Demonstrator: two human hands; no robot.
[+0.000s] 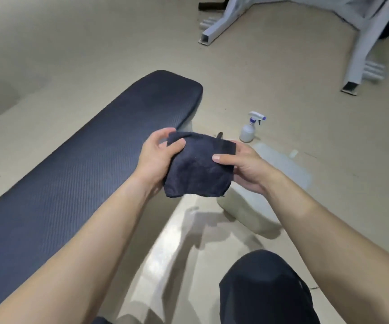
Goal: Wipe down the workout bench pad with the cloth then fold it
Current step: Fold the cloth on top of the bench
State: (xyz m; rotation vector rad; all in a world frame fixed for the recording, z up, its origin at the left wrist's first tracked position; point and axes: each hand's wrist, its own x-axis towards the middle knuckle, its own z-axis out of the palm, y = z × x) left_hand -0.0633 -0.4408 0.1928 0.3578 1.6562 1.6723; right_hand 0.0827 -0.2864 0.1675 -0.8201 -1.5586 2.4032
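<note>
L hand (157, 157) and R hand (240, 166) are both gripping the dark cloth (197, 168), thumbs on top, fingers curled under, holding it in air betw. them, already folded small. The bench pad (95, 148) is lying to the left, long axis running away diagonally; L hand is nearer to it.

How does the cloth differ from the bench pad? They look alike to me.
The cloth is small and soft, creased into a rough square; the bench pad is long, with a fine ribbed surface. The cloth is held in the air by the left hand and right hand; the bench pad lies flat, no hand on it. Both are dark navy.
</note>
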